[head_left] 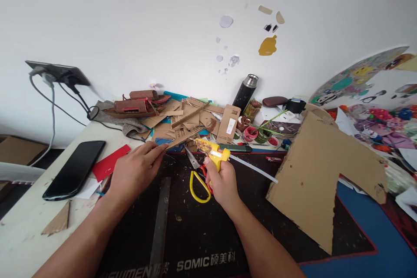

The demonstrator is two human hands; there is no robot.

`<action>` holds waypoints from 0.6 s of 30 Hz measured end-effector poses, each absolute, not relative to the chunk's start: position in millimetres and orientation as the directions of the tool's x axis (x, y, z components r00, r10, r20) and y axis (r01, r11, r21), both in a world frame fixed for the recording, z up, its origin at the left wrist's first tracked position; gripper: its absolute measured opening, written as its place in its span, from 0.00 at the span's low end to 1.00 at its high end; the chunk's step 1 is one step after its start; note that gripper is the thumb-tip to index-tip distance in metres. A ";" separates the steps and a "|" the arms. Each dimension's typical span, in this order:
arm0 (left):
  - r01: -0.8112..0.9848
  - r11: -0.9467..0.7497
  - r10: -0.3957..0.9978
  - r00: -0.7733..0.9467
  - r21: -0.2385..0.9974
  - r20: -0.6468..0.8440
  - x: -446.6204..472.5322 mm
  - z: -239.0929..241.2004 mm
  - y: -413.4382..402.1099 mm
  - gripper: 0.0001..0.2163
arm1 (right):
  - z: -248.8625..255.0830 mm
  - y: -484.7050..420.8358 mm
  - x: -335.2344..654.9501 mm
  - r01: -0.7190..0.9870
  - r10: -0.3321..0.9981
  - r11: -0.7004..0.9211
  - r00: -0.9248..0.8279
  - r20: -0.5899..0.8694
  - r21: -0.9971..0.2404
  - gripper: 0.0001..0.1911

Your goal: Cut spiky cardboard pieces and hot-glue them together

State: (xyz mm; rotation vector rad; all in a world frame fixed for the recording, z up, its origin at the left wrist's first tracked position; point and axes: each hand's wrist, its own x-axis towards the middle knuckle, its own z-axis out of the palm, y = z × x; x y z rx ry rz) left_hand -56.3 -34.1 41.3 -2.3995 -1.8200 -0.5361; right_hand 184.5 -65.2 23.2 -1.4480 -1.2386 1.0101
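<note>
My right hand [223, 180] is wrapped round the grip of a yellow hot glue gun [211, 149], with a long clear glue stick [254, 168] jutting from its back. The gun's nozzle points left, close to a narrow cardboard strip [180, 140]. That strip is pinched in my left hand [140, 165], which is closed with its fingertips hidden behind the hand. Below the gun lie scissors [200, 186] with yellow and red handles, partly covered by my right hand. A metal ruler [161, 221] rests on the black mat [195, 230] between my forearms.
Cardboard scraps [192, 115] pile up against the wall, beside brown model boats [133, 106]. A black thermos [246, 91] and paint pots [250, 133] stand behind. A large cardboard sheet [306, 182] lies at right. A phone [74, 169] and red card [110, 163] lie at left.
</note>
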 end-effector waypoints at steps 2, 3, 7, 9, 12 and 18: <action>0.946 -0.288 0.919 0.230 0.150 0.320 -56.2 41.5 -33.9 0.21 | 23.6 -64.7 184.6 0.204 0.988 -0.048 0.150 -0.017 -0.978 0.29; 0.946 -0.287 0.920 0.227 0.153 0.319 -56.1 41.3 -33.8 0.21 | 23.8 -64.5 184.6 0.202 0.989 -0.049 0.149 -0.019 -0.978 0.29; 0.948 -0.284 0.920 0.226 0.146 0.321 -56.3 40.2 -33.5 0.20 | 24.0 -63.9 184.8 0.187 0.988 -0.059 0.149 -0.031 -0.981 0.29; 0.949 -0.284 0.920 0.229 0.138 0.318 -56.5 39.9 -33.5 0.20 | 24.4 -63.8 185.0 0.178 0.988 -0.064 0.150 -0.037 -0.982 0.29; 0.948 -0.292 0.916 0.239 0.126 0.322 -56.5 40.0 -33.5 0.20 | 25.5 -63.7 185.3 0.171 0.988 -0.057 0.154 -0.030 -0.984 0.29; 0.947 -0.297 0.913 0.244 0.122 0.326 -56.5 40.0 -33.0 0.21 | 25.0 -62.9 185.7 0.166 0.986 -0.052 0.165 -0.024 -0.985 0.28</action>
